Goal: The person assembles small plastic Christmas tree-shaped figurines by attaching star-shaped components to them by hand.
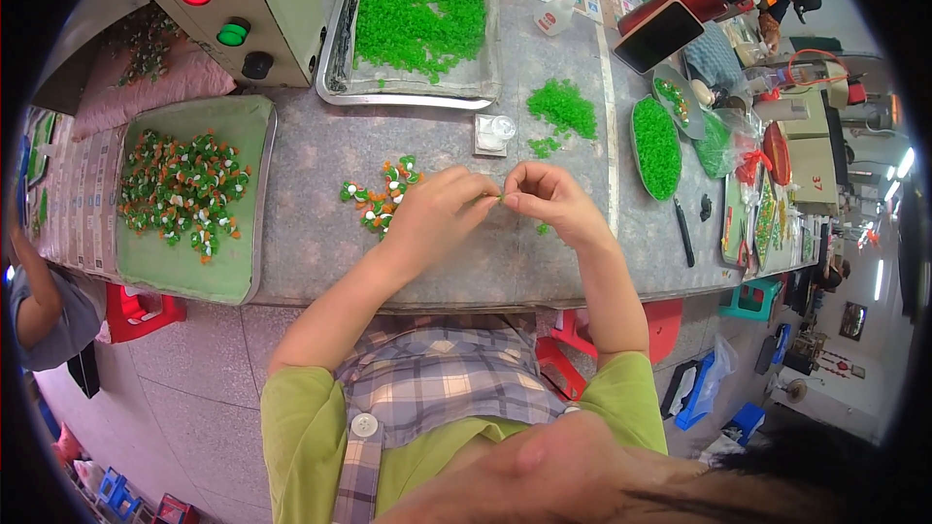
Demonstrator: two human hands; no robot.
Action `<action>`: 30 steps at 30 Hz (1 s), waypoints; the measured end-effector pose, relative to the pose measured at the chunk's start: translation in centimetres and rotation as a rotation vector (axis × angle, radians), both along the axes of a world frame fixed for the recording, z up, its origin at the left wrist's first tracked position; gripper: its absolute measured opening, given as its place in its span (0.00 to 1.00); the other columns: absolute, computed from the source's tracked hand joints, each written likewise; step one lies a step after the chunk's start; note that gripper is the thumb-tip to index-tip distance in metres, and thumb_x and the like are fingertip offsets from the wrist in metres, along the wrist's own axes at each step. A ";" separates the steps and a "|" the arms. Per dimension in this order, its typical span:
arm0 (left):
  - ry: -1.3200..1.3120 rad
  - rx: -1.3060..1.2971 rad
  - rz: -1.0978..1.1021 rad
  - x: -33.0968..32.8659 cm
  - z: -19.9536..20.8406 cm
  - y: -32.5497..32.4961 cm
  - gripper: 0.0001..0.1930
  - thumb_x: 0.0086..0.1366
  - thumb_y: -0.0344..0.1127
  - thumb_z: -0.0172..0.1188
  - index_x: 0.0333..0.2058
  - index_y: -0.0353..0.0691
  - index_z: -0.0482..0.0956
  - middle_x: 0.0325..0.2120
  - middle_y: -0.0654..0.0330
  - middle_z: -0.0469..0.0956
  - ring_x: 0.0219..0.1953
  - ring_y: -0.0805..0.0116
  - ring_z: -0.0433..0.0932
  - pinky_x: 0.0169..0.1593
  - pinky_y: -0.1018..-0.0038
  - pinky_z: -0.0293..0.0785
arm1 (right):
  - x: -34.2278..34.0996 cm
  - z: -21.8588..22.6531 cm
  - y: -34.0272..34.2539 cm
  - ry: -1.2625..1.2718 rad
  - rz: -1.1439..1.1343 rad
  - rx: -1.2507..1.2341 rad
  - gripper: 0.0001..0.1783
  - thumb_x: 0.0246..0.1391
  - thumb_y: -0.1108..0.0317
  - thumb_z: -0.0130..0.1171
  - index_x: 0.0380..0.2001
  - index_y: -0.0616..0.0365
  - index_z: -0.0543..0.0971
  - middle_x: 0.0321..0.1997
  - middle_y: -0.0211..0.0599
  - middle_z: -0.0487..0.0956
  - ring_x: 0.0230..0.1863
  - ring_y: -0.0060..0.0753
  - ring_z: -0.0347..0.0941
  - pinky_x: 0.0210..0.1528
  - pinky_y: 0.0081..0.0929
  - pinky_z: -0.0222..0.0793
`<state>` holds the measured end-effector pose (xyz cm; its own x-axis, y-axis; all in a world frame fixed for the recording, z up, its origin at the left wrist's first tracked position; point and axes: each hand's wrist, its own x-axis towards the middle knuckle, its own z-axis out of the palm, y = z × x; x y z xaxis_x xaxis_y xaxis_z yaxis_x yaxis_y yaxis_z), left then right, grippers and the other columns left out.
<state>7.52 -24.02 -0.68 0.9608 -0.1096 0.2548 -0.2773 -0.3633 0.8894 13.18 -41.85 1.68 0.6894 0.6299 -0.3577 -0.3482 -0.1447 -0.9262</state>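
My left hand (439,209) and my right hand (558,202) meet over the table, thumbs and fingertips pinched together. Between them shows a tiny green piece (501,199), mostly covered by the fingers. Beside my left hand lies a loose heap of small green, white and orange pieces (369,202). Beyond my right hand is a small pile of green pieces (565,109), with a few more under the palm. A small square holder with a clear round lid or dish (493,133) stands just past my fingertips.
A metal tray (408,98) of green pieces stands at the back, and a green tray (254,194) of mixed-colour pieces at left. On the right are an oval dish of green pieces (657,148), a black pen-like tool (684,232), a phone (660,36) and a squeeze bottle (555,15).
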 end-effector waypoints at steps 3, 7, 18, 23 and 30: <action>0.078 -0.127 0.031 0.1 0.2 -0.1 0.08 0.52 0.31 0.57 0.33 0.41 0.75 0.25 0.60 0.72 0.27 0.67 0.72 0.32 0.74 0.68 | 0.9 -0.5 0.0 0.000 -0.095 0.075 0.06 0.47 0.68 0.57 0.25 0.55 0.71 0.22 0.19 0.67 0.22 0.11 0.60 0.25 0.10 0.54; 0.399 -0.677 -0.015 0.5 -0.3 0.7 0.15 0.56 0.31 0.55 0.44 0.41 0.71 0.26 0.68 0.70 0.28 0.80 0.69 0.33 0.81 0.66 | 2.6 -2.1 0.4 -0.008 -0.387 0.101 0.06 0.46 0.67 0.57 0.24 0.54 0.71 0.19 0.18 0.66 0.20 0.10 0.59 0.22 0.10 0.53; 0.373 -0.850 -0.034 0.6 0.0 1.5 0.16 0.60 0.37 0.52 0.46 0.41 0.70 0.23 0.72 0.68 0.28 0.84 0.65 0.30 0.85 0.62 | 3.6 -2.6 0.9 -0.041 -0.409 -0.007 0.06 0.45 0.67 0.57 0.21 0.54 0.71 0.17 0.18 0.65 0.18 0.11 0.57 0.21 0.12 0.51; 0.462 -0.914 -0.092 0.7 0.2 1.6 0.17 0.60 0.35 0.52 0.49 0.42 0.69 0.27 0.69 0.72 0.29 0.82 0.67 0.32 0.84 0.65 | 3.7 -2.4 0.7 -0.064 -0.403 0.001 0.06 0.45 0.67 0.57 0.21 0.54 0.71 0.17 0.18 0.65 0.18 0.10 0.56 0.21 0.12 0.50; 0.585 -1.028 -0.182 0.6 0.6 1.2 0.23 0.55 0.27 0.55 0.51 0.40 0.65 0.32 0.63 0.70 0.33 0.76 0.73 0.39 0.79 0.71 | 0.6 1.1 1.3 -0.172 -0.306 0.084 0.05 0.47 0.71 0.57 0.26 0.57 0.72 0.23 0.20 0.68 0.25 0.10 0.60 0.27 0.10 0.54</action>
<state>8.16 -22.81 -0.10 0.9516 -0.2572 -0.1680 0.2929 0.5949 0.7485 13.74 -40.56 2.73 0.8963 0.4070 -0.1760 -0.2018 0.0209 -0.9792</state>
